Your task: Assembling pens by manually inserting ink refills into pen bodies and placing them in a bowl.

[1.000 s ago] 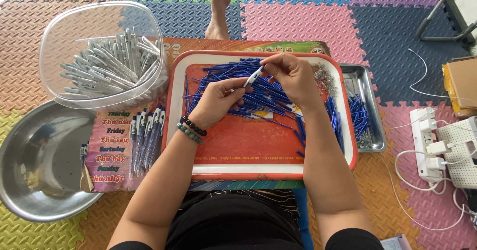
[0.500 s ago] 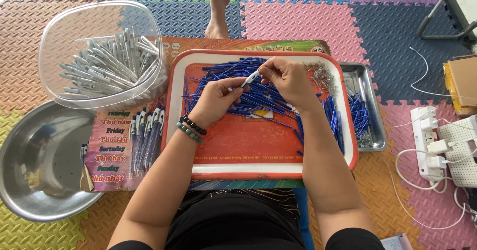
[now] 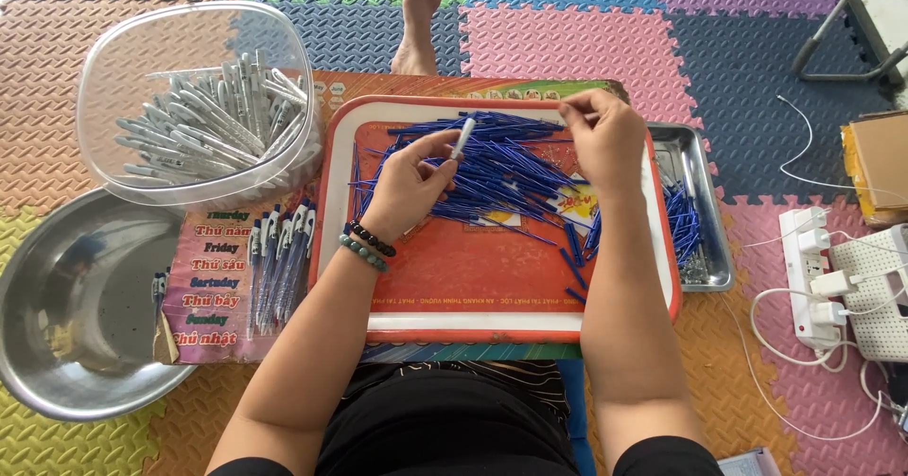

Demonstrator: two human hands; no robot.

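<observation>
Head view: my left hand (image 3: 409, 185) pinches a white pen barrel (image 3: 462, 139) between thumb and fingertips, tilted upward above the orange tray (image 3: 492, 287). My right hand (image 3: 605, 140) is closed at the fingertips over the heap of blue refills (image 3: 492, 168) at the tray's far edge; what it pinches I cannot tell. More white barrels lie in the clear plastic bowl (image 3: 123, 79) at left.
</observation>
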